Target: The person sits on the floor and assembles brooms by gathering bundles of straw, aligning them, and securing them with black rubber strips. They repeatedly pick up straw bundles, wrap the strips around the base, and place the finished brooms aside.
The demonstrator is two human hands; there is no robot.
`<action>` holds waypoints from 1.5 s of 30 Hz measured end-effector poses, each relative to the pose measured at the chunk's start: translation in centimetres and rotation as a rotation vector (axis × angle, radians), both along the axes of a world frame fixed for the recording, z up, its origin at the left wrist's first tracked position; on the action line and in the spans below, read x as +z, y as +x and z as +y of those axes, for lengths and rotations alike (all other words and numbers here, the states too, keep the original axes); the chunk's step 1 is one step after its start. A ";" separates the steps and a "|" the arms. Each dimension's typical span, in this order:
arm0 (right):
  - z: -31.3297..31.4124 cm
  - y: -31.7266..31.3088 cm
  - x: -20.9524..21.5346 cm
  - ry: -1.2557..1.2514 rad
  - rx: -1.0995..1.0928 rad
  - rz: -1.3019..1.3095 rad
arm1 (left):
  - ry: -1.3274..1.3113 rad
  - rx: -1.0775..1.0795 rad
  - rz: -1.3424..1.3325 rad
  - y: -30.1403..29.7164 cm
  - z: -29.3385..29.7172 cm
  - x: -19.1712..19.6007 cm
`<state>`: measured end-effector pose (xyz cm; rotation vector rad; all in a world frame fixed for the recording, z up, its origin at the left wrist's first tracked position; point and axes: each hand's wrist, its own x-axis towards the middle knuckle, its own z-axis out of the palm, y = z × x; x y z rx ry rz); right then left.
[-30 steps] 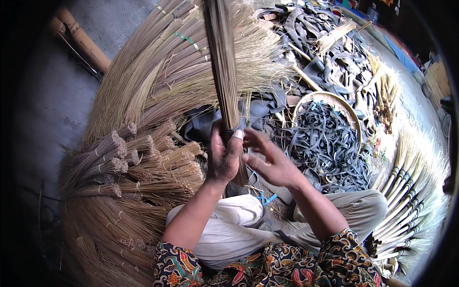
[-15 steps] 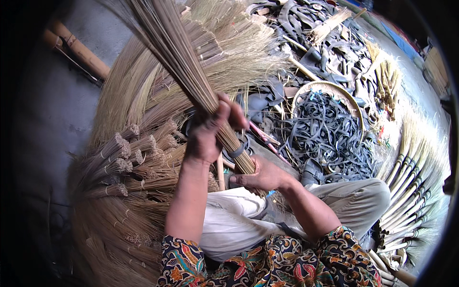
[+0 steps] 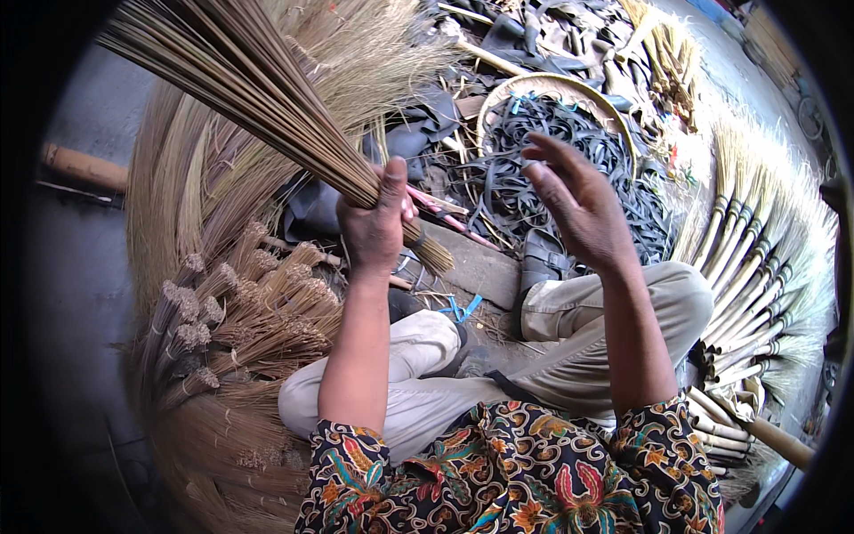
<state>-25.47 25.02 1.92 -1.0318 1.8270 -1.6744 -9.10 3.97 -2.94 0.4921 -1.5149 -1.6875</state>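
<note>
My left hand (image 3: 374, 218) is wrapped round the lower part of a stick broom (image 3: 267, 107), a bundle of thin brown ribs. The bundle slants up to the far left, its sticks fanning out toward the top. A dark rubber band circles it just below my fist, and the cut butt end points to the lower right. My right hand (image 3: 583, 200) is raised with its fingers apart and holds nothing. Behind it in the view lies a heap of black rubber strips (image 3: 525, 133) in a round woven tray (image 3: 487, 109).
Tied bundles of dry stalks (image 3: 267, 285) lie on my left, with long pale grass (image 3: 169, 169) beyond them. Finished brooms with pale handles (image 3: 738, 276) are lined up on my right. Rubber scraps (image 3: 569, 36) cover the far floor. A blue strip (image 3: 463, 309) lies before my legs.
My right hand has let go of the broom's butt end and moved up to the right, opening. My left hand still grips the broom, which now leans further left.
</note>
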 end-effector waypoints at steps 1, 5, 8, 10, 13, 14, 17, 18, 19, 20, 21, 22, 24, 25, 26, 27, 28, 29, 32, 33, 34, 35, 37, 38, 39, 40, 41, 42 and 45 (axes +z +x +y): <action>0.9 -0.5 0.2 0.052 -0.081 -0.001 | -0.029 0.017 -0.080 -0.8 0.5 -2.8; 2.5 -0.9 -1.4 0.014 -0.093 -0.103 | -0.290 0.229 -0.413 -2.6 3.7 -14.1; 2.7 -1.3 -3.7 0.156 -0.059 0.022 | -0.183 0.203 -0.363 -3.1 3.7 -18.3; 2.4 -1.6 -4.9 0.167 -0.078 -0.036 | -0.192 0.161 -0.453 -2.8 3.3 -19.1; 2.1 -2.4 -6.3 0.186 -0.043 -0.024 | -0.174 0.177 -0.492 -2.5 3.3 -18.9; 2.1 -2.3 -6.8 0.175 -0.071 -0.031 | -0.151 0.194 -0.386 -2.7 3.0 -18.6; 2.2 -2.0 -8.7 0.282 -0.086 0.075 | 0.091 0.148 -0.463 -3.2 2.7 -17.0; 1.9 -2.0 -9.4 0.246 -0.081 0.088 | 0.196 0.242 -0.404 -3.8 2.5 -16.0; 1.4 -1.6 -10.4 0.327 -0.091 0.133 | 0.158 0.150 -0.303 -4.0 2.1 -14.6; 1.0 -1.1 -11.2 0.460 -0.059 0.229 | 0.185 0.094 -0.267 -4.1 1.8 -13.0; 0.6 -0.3 -11.9 0.476 -0.053 0.352 | 0.211 0.006 -0.141 -4.7 1.9 -11.4; 0.3 0.7 -12.5 0.588 -0.022 0.440 | 0.367 -0.113 0.024 -5.4 2.0 -9.5; -0.6 2.3 -13.1 0.516 -0.042 0.411 | 0.370 -0.201 0.117 -6.4 3.0 -5.9; -0.8 2.5 -13.1 0.523 -0.057 0.153 | 0.378 -0.220 0.098 -7.0 3.9 -4.6; -1.1 2.8 -13.0 0.548 -0.103 0.176 | 0.366 -0.230 0.154 -7.4 4.6 -3.6; -1.1 3.1 -12.7 0.540 -0.112 0.158 | 0.406 -0.242 0.114 -8.1 5.4 -3.0; -1.1 3.0 -12.3 0.509 -0.071 0.131 | 0.459 -0.293 0.000 -8.5 5.8 -2.7; -1.0 3.2 -11.8 0.467 -0.027 0.056 | 0.536 -0.319 -0.038 -8.6 6.5 -2.8; -0.4 2.7 -10.4 0.374 0.334 -0.314 | 0.695 -0.486 0.066 -7.8 6.3 -3.6; -0.2 2.8 -10.1 0.395 0.375 -0.384 | 0.737 -0.616 0.147 -7.3 6.2 -3.8; -0.1 2.8 -9.9 0.384 0.427 -0.392 | 0.725 -0.645 0.152 -6.9 6.2 -3.9; -0.1 3.1 -9.9 0.257 0.422 -0.369 | 0.738 -0.574 0.085 -6.8 6.1 -3.9; -0.5 3.9 -10.3 0.131 0.329 -0.321 | 0.751 -0.464 -0.048 -7.1 6.3 -3.4; -0.5 4.3 -10.6 0.152 0.287 -0.321 | 0.669 -0.460 -0.077 -7.2 6.1 -2.9; -0.6 4.7 -10.9 0.224 0.243 -0.305 | 0.470 -0.493 -0.064 -7.6 6.3 -2.2; -0.3 5.2 -11.0 0.128 0.107 -0.318 | 0.266 -0.487 -0.053 -7.8 6.1 -1.5; -0.2 5.2 -10.9 0.139 0.033 -0.331 | 0.164 -0.485 -0.099 -7.8 5.6 -0.6; -0.1 4.6 -10.4 0.153 -0.051 -0.296 | 0.053 -0.469 -0.131 -7.3 4.7 0.3; 1.3 -1.2 -6.0 0.026 -0.230 -0.342 | -0.034 -0.484 -0.378 -3.8 -0.2 3.2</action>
